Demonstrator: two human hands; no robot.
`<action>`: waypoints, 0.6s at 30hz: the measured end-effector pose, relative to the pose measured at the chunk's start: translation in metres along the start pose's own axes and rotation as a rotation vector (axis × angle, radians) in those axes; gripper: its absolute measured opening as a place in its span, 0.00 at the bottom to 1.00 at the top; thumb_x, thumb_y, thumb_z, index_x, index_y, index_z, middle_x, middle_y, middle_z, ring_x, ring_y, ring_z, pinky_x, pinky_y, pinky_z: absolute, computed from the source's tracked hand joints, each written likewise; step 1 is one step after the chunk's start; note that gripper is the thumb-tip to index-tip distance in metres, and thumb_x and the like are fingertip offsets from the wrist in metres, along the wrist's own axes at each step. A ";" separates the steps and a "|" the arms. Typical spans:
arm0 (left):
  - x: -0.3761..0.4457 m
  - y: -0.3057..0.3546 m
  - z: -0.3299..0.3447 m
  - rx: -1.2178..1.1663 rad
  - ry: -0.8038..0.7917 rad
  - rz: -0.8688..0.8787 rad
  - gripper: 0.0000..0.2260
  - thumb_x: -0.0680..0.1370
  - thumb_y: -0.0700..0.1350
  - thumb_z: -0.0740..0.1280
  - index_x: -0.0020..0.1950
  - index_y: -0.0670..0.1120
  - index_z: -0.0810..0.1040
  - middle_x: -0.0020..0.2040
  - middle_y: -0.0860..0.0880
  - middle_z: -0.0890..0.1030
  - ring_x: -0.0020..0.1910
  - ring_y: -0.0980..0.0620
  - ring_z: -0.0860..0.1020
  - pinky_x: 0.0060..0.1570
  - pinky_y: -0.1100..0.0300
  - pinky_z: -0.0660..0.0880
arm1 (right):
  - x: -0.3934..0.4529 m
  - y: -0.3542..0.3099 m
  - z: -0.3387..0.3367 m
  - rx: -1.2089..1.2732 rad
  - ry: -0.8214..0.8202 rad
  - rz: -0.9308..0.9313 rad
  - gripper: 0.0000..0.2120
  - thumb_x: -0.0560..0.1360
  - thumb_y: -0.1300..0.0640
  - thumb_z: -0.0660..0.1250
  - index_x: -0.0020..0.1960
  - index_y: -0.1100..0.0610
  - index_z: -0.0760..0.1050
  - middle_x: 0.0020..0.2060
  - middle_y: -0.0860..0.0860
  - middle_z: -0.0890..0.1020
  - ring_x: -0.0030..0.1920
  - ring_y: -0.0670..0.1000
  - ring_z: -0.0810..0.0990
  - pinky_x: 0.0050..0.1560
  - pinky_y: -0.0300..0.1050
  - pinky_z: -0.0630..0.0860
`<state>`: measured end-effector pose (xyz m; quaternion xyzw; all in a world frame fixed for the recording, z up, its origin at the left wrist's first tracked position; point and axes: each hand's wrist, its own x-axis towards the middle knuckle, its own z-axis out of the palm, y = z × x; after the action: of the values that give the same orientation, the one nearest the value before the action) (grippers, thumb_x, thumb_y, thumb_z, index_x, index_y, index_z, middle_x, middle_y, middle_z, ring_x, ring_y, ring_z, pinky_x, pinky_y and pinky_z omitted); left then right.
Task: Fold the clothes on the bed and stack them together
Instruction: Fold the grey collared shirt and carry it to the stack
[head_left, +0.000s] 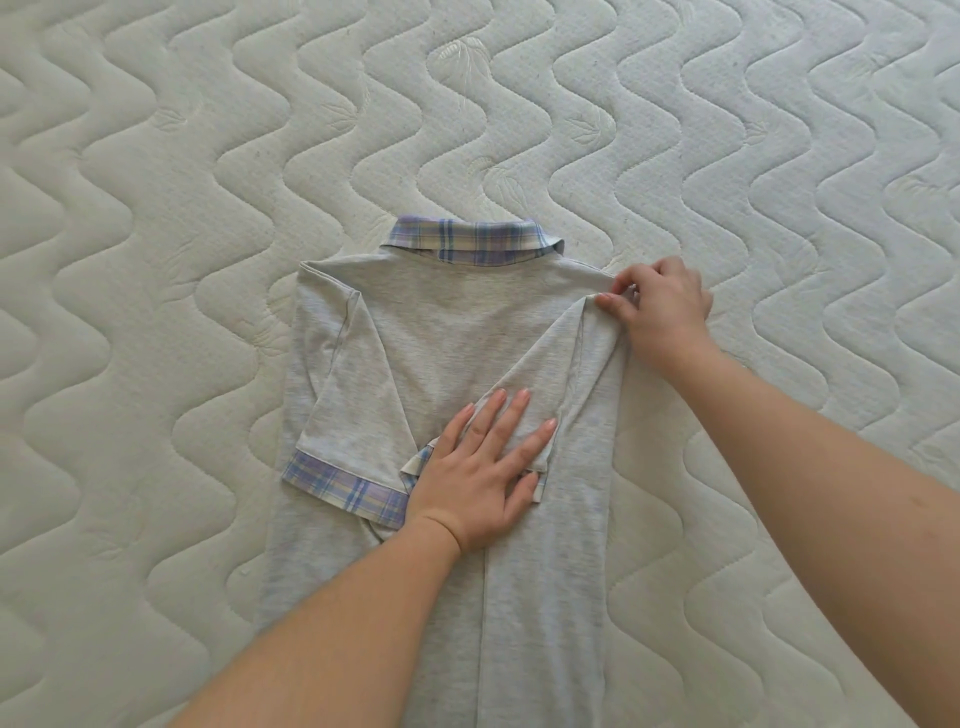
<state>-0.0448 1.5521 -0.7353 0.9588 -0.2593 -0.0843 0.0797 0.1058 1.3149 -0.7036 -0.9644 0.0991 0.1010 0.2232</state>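
1. Two bare forearms are reaching in from the near edge, over the lower body of a grey shirt (452, 332) that is lying back-up on the bed (156, 364), its hem running out of view at the bottom.
2. The left hand (480, 473) is lying flat on the middle of the shirt, fingers straight and spread, gripping nothing; it is pressing down the right sleeve (524, 395), which is folded inward across the back.
3. Just beside that hand, to the left, the left sleeve (353, 415) is also lying folded inward, its plaid cuff (345, 486) pointing toward the near side.
4. Farther off, the right hand (657, 306) is sitting at the shirt's right shoulder, its fingers curled and pinching the folded edge of cloth there.
5. Beyond both hands, the plaid collar (467, 241) is lying flat at the far end of the shirt.
6. The bed's white quilted mattress, stitched in wavy lines, is spreading out on all sides.
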 end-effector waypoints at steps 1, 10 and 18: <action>0.000 0.000 0.000 0.000 0.001 -0.001 0.27 0.80 0.57 0.54 0.80 0.59 0.54 0.81 0.49 0.52 0.80 0.49 0.50 0.77 0.49 0.47 | 0.004 0.000 -0.002 -0.020 -0.017 0.012 0.11 0.74 0.40 0.68 0.48 0.46 0.78 0.50 0.47 0.68 0.61 0.56 0.67 0.57 0.46 0.55; -0.002 -0.001 0.001 0.000 -0.002 0.002 0.27 0.80 0.57 0.53 0.80 0.59 0.55 0.81 0.49 0.52 0.80 0.49 0.49 0.77 0.48 0.48 | -0.001 0.002 -0.012 0.019 0.010 0.082 0.11 0.75 0.43 0.69 0.47 0.51 0.78 0.54 0.52 0.73 0.60 0.57 0.68 0.58 0.47 0.59; -0.003 -0.001 0.005 0.005 0.019 0.014 0.27 0.80 0.57 0.53 0.80 0.59 0.54 0.81 0.49 0.52 0.80 0.49 0.50 0.77 0.49 0.46 | -0.019 0.002 -0.020 0.339 0.110 0.154 0.10 0.80 0.50 0.63 0.57 0.53 0.76 0.51 0.51 0.75 0.55 0.50 0.73 0.59 0.47 0.69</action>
<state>-0.0476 1.5540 -0.7402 0.9580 -0.2652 -0.0739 0.0804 0.0901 1.3069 -0.6827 -0.9066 0.2003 0.0468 0.3684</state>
